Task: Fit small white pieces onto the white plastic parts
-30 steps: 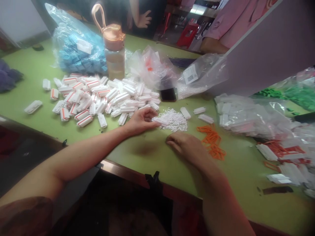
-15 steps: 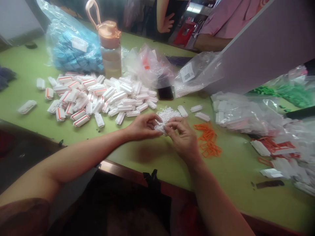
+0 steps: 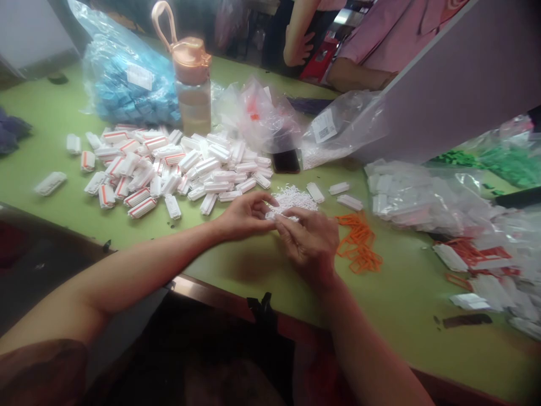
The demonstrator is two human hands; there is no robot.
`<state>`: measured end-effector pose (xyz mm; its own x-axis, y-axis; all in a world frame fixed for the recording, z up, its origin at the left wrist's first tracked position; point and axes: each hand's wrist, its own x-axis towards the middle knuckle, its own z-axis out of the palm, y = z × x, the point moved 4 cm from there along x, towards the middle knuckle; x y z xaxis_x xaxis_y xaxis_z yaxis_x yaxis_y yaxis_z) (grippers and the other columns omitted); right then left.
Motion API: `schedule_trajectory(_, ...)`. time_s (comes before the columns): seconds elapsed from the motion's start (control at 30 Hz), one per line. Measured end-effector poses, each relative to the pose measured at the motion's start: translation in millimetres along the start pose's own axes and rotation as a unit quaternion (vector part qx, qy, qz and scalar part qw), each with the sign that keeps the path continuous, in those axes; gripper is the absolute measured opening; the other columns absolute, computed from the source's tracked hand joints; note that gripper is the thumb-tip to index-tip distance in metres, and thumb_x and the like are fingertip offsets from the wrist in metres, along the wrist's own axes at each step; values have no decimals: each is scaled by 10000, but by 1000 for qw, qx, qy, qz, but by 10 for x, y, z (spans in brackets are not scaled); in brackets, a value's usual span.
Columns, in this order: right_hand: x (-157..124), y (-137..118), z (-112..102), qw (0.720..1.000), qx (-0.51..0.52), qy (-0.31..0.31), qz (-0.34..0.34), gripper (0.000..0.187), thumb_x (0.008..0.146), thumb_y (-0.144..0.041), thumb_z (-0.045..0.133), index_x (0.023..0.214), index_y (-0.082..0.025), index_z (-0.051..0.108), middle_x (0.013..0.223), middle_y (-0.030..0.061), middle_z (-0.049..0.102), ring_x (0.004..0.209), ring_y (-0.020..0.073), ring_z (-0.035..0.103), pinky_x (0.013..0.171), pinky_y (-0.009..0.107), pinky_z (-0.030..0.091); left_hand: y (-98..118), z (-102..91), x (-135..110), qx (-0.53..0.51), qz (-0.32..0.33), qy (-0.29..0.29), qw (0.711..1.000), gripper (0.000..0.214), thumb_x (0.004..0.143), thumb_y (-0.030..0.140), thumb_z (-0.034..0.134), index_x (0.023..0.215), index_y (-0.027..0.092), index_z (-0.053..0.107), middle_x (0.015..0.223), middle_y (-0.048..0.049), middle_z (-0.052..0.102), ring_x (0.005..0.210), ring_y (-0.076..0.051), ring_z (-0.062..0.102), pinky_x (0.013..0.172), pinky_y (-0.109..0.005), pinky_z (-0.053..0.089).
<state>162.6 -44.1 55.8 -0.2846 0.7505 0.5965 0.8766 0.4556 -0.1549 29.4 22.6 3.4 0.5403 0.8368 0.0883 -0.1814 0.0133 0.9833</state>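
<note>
My left hand [image 3: 247, 216] is closed on a small white plastic piece [image 3: 271, 216], which shows between its fingertips. Thumb and fingers of my right hand [image 3: 310, 239] are pinched together at the near end of that piece; whether they hold a smaller part is hidden. Just beyond my fingers lies a heap of tiny white parts [image 3: 296, 198]. To the right of my right hand are several orange plastic frames [image 3: 360, 245]. A big pile of white plastic blocks [image 3: 207, 166], some with a red-orange stripe, spreads out beyond my left hand.
A drinking bottle [image 3: 193, 84] stands behind the pile, beside a bag of blue pieces [image 3: 131, 84]. A phone [image 3: 287, 162] lies near clear bags. Bagged white parts [image 3: 401, 192] fill the right side, below a slanted panel [image 3: 448, 84]. Other people stand across the table.
My right hand has shifted slightly left and turned, its fingers closing in on the white piece. My left hand stays almost in place. The view has moved a little.
</note>
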Motion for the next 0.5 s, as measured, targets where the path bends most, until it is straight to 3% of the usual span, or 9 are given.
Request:
schedule_trajectory(0.13, 22, -31, 18, 998, 29, -44, 23, 224, 910, -300, 546, 1067, -290, 706, 1032, 49, 699, 872, 199, 591, 764, 375, 377, 42, -43, 14, -8, 1, 16, 1000, 416, 651, 270, 782, 982, 149, 560, 696, 33, 564, 591, -49, 548, 548, -174, 423)
schedule_trajectory(0.3, 27, 260, -39, 979, 151, 44, 127, 254, 930, -347, 488, 1012, -258, 710, 996, 65, 655, 946, 208, 601, 808, 371, 457, 125, -117, 60, -7, 21, 48, 999, 438, 626, 304, 811, 964, 150, 577, 716, 27, 578, 630, -61, 567, 591, -191, 446)
schedule_trajectory(0.5, -44, 409, 168, 981, 53, -130, 131, 155, 882, -324, 567, 855, -231, 688, 892, 35, 706, 876, 203, 600, 759, 350, 373, 114, -235, 99, 22, 35, 106, 994, 435, 615, 329, 812, 949, 129, 618, 830, -12, 623, 658, -57, 553, 638, -213, 461)
